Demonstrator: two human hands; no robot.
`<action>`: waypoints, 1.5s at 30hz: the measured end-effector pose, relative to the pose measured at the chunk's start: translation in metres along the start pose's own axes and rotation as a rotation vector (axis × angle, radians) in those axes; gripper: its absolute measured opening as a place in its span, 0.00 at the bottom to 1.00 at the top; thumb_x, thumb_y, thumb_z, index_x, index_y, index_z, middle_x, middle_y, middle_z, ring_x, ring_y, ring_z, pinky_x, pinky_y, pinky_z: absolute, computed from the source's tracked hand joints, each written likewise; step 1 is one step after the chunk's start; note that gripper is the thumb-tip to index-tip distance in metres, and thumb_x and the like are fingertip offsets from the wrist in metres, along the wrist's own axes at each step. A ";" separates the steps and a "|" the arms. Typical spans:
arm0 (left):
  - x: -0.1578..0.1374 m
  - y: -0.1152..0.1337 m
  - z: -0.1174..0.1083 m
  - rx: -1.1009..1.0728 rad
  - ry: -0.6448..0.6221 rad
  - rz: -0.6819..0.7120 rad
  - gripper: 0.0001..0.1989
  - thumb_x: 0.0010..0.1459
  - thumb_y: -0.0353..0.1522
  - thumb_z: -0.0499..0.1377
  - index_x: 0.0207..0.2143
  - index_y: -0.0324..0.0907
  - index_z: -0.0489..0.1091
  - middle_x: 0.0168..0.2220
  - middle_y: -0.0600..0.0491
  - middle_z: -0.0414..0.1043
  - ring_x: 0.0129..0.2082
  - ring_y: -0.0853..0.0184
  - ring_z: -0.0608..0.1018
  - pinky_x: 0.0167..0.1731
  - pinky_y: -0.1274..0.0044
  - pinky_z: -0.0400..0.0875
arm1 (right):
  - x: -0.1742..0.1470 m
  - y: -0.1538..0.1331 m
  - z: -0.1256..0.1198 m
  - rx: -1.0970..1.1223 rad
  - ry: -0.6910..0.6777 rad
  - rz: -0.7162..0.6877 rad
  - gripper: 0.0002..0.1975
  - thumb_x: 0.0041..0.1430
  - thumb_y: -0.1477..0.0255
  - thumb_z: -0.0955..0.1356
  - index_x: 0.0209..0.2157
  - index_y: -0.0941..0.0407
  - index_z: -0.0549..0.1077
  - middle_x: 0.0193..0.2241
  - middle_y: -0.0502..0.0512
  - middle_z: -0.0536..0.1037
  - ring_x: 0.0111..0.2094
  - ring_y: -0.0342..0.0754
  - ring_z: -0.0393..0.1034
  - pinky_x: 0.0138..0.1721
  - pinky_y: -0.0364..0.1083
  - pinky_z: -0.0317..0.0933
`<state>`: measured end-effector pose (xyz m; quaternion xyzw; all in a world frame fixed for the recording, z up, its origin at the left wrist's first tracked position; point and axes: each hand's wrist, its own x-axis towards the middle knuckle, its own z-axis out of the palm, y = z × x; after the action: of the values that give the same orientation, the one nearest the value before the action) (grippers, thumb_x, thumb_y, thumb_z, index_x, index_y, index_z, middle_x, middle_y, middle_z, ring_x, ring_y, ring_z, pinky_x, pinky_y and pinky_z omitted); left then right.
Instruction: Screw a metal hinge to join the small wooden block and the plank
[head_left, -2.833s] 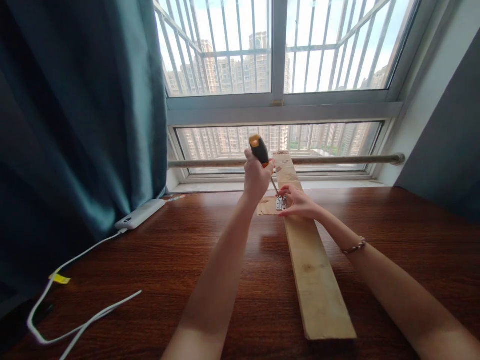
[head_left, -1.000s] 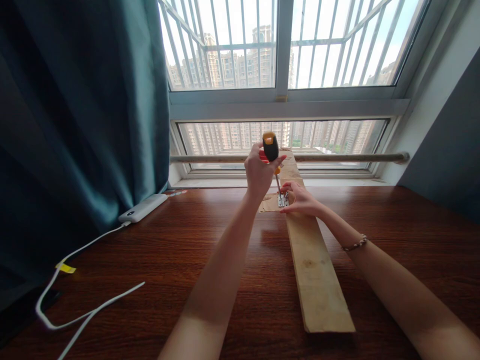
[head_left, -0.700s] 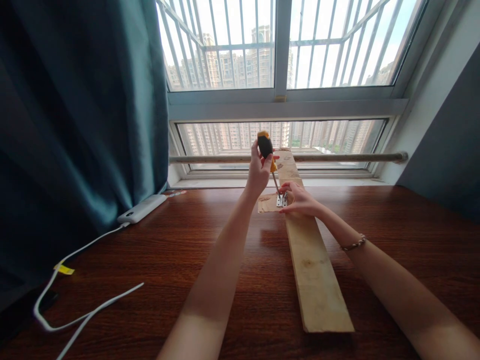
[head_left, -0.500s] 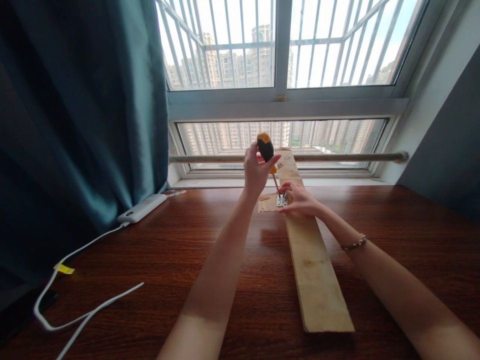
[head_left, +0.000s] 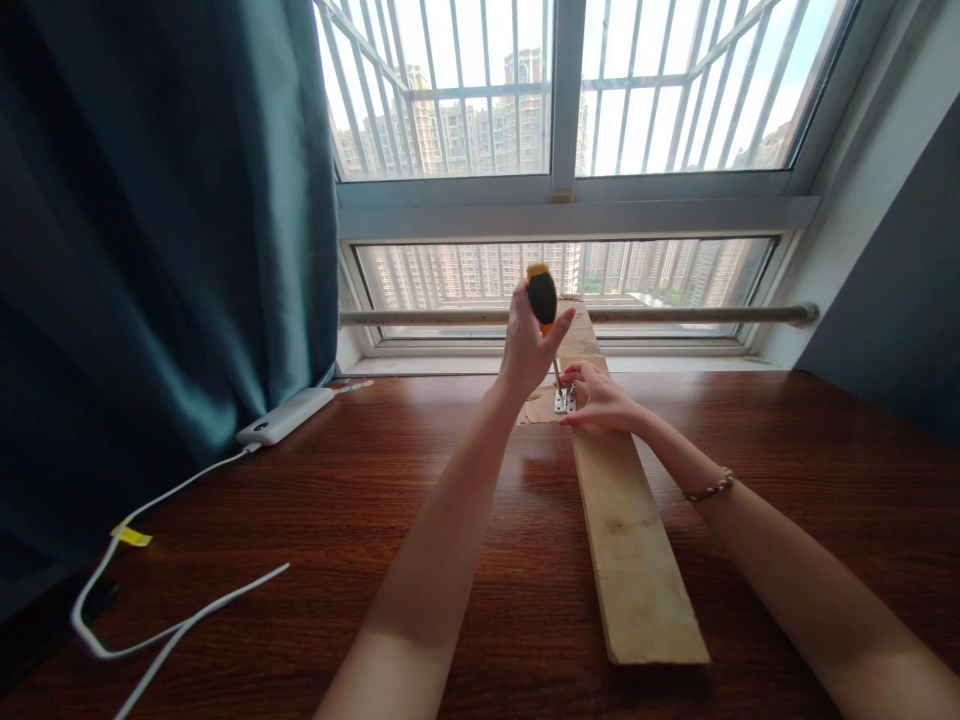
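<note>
My left hand [head_left: 528,343] is closed around the handle of a black and orange screwdriver [head_left: 542,297], which stands nearly upright. The shaft runs down to a small silver hinge [head_left: 565,400]; its very tip is too small to make out. Beneath the hinge lie a short wood piece [head_left: 534,408] and a long pale board [head_left: 626,530]. My right hand [head_left: 600,398] is curved around the hinge, thumb at its near edge and fingers at its far edge, gripping it against the wood.
A white power strip [head_left: 289,416] with a white cable [head_left: 169,490] lies at the left of the brown wooden tabletop [head_left: 360,520]. A dark blue curtain [head_left: 247,220] hangs beside it. Behind the table, a horizontal pipe [head_left: 690,316] crosses in front of the window.
My left hand has shifted a little to the right, bringing the screwdriver handle more upright. My right hand, the hinge and the board stay in place.
</note>
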<state>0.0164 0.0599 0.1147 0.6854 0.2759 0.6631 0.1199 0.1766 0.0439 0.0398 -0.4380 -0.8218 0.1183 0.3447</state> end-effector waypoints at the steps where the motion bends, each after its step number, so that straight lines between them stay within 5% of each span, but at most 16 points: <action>1: 0.000 0.001 -0.001 0.042 0.012 0.031 0.22 0.51 0.36 0.60 0.48 0.44 0.59 0.39 0.48 0.67 0.36 0.66 0.73 0.35 0.74 0.68 | 0.000 0.000 0.000 0.004 0.002 0.001 0.34 0.35 0.60 0.75 0.43 0.55 0.61 0.45 0.57 0.70 0.50 0.54 0.61 0.51 0.52 0.55; 7: 0.004 0.008 -0.010 0.229 0.050 0.062 0.17 0.44 0.40 0.65 0.34 0.41 0.65 0.28 0.55 0.67 0.29 0.69 0.72 0.32 0.76 0.68 | 0.001 0.001 0.000 0.015 0.012 -0.013 0.34 0.34 0.60 0.75 0.43 0.55 0.61 0.43 0.56 0.71 0.48 0.54 0.62 0.49 0.53 0.56; 14: 0.005 0.003 -0.009 -0.088 -0.147 -0.073 0.23 0.51 0.29 0.57 0.50 0.42 0.57 0.32 0.52 0.72 0.30 0.68 0.76 0.32 0.76 0.70 | 0.001 0.002 0.001 -0.016 0.011 -0.026 0.33 0.35 0.61 0.75 0.42 0.55 0.61 0.43 0.56 0.71 0.48 0.54 0.62 0.49 0.53 0.56; 18: 0.006 0.000 -0.007 -0.197 -0.206 -0.108 0.22 0.52 0.26 0.53 0.50 0.41 0.54 0.35 0.50 0.72 0.33 0.68 0.76 0.34 0.73 0.71 | 0.001 0.002 0.001 -0.004 0.007 -0.038 0.33 0.35 0.60 0.75 0.43 0.55 0.61 0.44 0.57 0.70 0.48 0.53 0.62 0.49 0.52 0.56; 29: 0.018 0.023 -0.029 -0.420 -0.065 -0.140 0.18 0.52 0.28 0.56 0.46 0.44 0.55 0.37 0.50 0.72 0.39 0.66 0.76 0.39 0.71 0.70 | -0.001 0.003 0.000 0.002 -0.023 -0.050 0.33 0.38 0.60 0.74 0.44 0.55 0.59 0.45 0.56 0.71 0.50 0.54 0.60 0.51 0.53 0.54; 45: 0.011 0.024 -0.012 -0.455 -0.205 -0.184 0.22 0.51 0.26 0.56 0.48 0.43 0.54 0.37 0.50 0.72 0.38 0.65 0.76 0.40 0.69 0.70 | -0.001 -0.004 -0.002 -0.012 -0.022 -0.002 0.32 0.37 0.60 0.74 0.44 0.54 0.61 0.45 0.56 0.72 0.50 0.55 0.60 0.50 0.54 0.54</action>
<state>0.0099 0.0435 0.1380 0.6766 0.1671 0.6214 0.3581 0.1756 0.0404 0.0430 -0.4381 -0.8265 0.1179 0.3333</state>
